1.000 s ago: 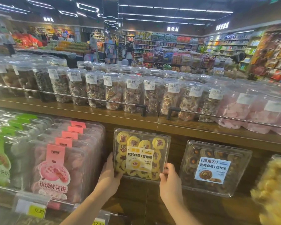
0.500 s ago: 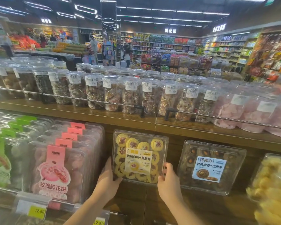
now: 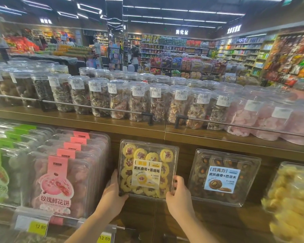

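A clear plastic box of yellow cookies with red centres stands upright on the lower wooden shelf, its yellow label facing me. My left hand grips its lower left corner, thumb on the front and fingers behind. My right hand holds its lower right corner, thumb on the front edge. The box leans slightly back against the shelf's wooden wall.
A box of chocolate cookies stands just right of it, and yellow snack packs further right. Pink-labelled flower cake boxes stand in a row on the left. Above, a railed shelf carries several clear jars.
Both hands keep hold of the yellow cookie box. The view has dropped slightly and shifted; the box sits a touch lower in frame.
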### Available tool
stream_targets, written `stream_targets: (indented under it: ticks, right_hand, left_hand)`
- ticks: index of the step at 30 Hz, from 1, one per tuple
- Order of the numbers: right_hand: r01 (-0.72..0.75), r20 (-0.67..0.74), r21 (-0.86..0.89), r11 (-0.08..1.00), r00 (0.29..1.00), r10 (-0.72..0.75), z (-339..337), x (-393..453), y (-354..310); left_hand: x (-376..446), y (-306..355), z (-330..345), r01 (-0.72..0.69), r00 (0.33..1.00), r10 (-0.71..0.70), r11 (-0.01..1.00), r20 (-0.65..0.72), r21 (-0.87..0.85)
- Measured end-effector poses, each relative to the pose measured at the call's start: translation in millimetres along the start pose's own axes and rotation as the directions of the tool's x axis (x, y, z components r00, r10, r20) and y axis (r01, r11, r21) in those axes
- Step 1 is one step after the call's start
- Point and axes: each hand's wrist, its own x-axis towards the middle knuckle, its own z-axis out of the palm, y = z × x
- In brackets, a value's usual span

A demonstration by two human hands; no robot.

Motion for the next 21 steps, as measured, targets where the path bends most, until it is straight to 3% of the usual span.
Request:
stream_targets:
  ticks: [5, 9, 12, 17, 21]
  right_hand:
    - [0.001, 0.008, -0.023, 1.0, 1.0, -0.001, -6, -5, -3]
    - [0.078, 0.021, -0.176, 0.981, 0.997, -0.075, -25, -14, -12]
    - [0.122, 0.02, -0.289, 0.95, 0.992, -0.122, -49, -26, -26]
    - [0.233, 0.097, -0.471, 0.851, 0.972, -0.212, -100, -61, -49]
    - [0.27, 0.141, -0.559, 0.784, 0.963, -0.23, -139, -104, -50]
  left_hand:
    - [-10, 14, -7, 0.04, 0.999, -0.038, 0.998, -0.03, 0.055]
    - [-29, 36, -25, 0.018, 0.996, 0.005, 0.968, -0.09, 0.249]
    - [-48, 56, -44, -0.073, 0.994, 0.095, 0.936, -0.048, 0.346]
    - [-94, 95, -88, -0.292, 0.956, 0.244, 0.808, 0.161, 0.511]
    - [-143, 118, -113, -0.296, 0.952, 0.269, 0.684, 0.147, 0.667]
